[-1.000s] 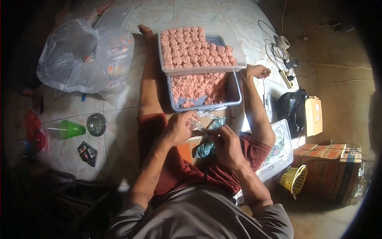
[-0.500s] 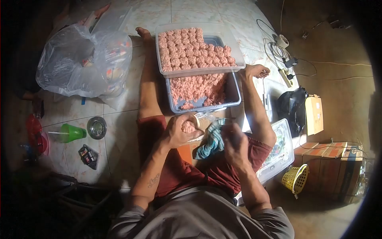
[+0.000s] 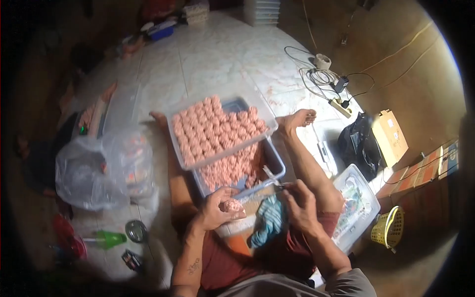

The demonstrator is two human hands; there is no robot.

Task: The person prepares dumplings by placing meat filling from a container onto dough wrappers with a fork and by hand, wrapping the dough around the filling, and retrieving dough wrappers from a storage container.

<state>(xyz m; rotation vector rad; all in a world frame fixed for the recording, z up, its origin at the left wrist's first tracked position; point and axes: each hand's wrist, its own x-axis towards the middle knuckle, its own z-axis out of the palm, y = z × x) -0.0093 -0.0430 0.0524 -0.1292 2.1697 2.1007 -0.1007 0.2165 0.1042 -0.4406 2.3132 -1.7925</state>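
My left hand (image 3: 217, 210) is closed around a pink, crumbly ball (image 3: 232, 204), in front of the near edge of a blue-grey bin (image 3: 279, 174). Held in my right hand (image 3: 301, 205) is what looks like a metal fork (image 3: 269, 174), its tines pointing up and away over the bin's near right corner. Loose pink mixture (image 3: 225, 171) fills much of that bin. A clear plastic tray (image 3: 271, 119) rests across its far part, holding rows of similar pink balls (image 3: 213, 126). A teal cloth (image 3: 269, 218) lies between my hands.
Clear plastic bags (image 3: 81, 173) stand at left, near a green cup (image 3: 111, 239) and a round dish (image 3: 136, 231). To the right are a lidded plastic box (image 3: 356, 203), a yellow basket (image 3: 387, 228), a black bag (image 3: 358, 143) and coiled cables (image 3: 321, 76).
The view has tilted up and turned, showing more floor at the back. The fork now points up, clear of my left hand. My left hand still holds the pink ball.
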